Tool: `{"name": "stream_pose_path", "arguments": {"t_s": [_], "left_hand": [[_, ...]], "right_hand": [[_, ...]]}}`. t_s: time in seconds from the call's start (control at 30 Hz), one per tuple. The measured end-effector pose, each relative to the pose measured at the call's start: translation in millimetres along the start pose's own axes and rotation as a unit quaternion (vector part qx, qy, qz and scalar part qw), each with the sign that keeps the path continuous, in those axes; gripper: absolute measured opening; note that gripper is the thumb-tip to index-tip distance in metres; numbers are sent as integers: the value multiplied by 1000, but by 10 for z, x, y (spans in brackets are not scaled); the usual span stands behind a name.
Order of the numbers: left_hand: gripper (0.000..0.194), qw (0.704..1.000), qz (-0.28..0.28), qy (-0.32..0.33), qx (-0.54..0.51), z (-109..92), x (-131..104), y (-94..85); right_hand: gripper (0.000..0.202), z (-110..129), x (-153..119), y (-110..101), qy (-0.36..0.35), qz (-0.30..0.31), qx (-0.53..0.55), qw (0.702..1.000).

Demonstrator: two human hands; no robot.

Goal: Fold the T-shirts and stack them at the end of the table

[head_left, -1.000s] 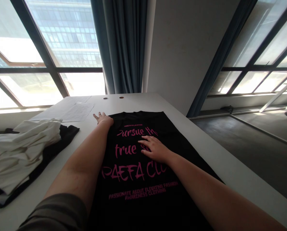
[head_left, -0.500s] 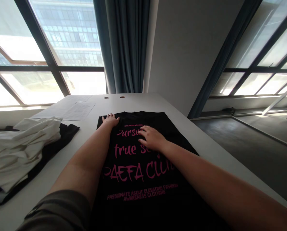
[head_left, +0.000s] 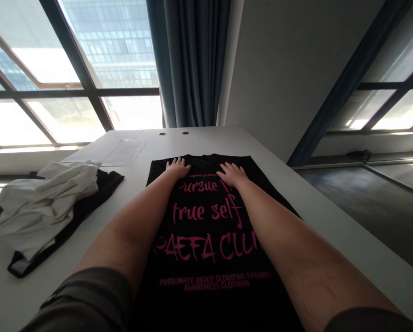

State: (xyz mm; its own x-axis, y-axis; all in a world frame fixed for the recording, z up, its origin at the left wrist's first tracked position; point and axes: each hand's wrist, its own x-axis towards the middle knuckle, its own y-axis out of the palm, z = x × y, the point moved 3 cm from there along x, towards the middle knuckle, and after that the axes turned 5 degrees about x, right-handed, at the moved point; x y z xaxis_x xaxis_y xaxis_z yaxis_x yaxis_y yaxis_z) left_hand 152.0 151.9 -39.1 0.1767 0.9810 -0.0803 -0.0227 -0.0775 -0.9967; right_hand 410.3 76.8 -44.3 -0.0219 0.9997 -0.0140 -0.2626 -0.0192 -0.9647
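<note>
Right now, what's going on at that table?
A person has the left hand and right hand open on the far end of a black garment with pink lettering, spread on a white table. Neither hand grips it. To the left lie crumpled white and black cloth and, beyond that, printed sheets.

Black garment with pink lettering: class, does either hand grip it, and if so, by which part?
Neither hand grips it: the left hand and right hand lie open, palms down, on the upper part of the black garment.

garments point(head_left: 54, 196) lie left of the shirt point(head_left: 208, 228).
</note>
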Motion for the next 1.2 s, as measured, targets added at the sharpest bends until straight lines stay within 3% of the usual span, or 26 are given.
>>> {"name": "stream_pose_path", "arguments": {"t_s": [0.27, 0.4, 0.57, 0.63, 0.73, 0.9, 0.97, 1.1, 1.2], "left_hand": [[92, 997, 18, -75, -15, -298, -136, 11], [87, 997, 0, -74, -27, -389, -226, 0], [79, 998, -22, -24, -59, -409, -518, -182], [77, 997, -30, 5, -66, -328, -785, -236], [78, 995, -69, 50, -47, -50, -1386, -211], [68, 992, -32, 123, 0, 568, -2618, 93], [65, 994, -43, 104, -1, 751, -3055, 191], [63, 995, -47, 83, 9, 853, -3695, 312], [65, 997, -41, 54, 24, 825, -3908, 300]], "right_hand": [[68, -59, 34, -17, -12, -17, 3, 1000], [67, -73, 48, -3, -15, -28, 5, 999], [69, -44, 18, -3, -10, -6, -7, 1000], [71, -38, 10, 0, -8, 9, -10, 1000], [73, -37, 11, 7, -9, 16, -12, 1000], [74, -48, 27, 26, -6, 6, -8, 1000], [74, -48, 28, 33, -9, 4, -9, 1000], [73, -50, 21, 35, -14, -11, -15, 1000], [70, -51, 20, 40, -17, -24, -18, 999]]}}
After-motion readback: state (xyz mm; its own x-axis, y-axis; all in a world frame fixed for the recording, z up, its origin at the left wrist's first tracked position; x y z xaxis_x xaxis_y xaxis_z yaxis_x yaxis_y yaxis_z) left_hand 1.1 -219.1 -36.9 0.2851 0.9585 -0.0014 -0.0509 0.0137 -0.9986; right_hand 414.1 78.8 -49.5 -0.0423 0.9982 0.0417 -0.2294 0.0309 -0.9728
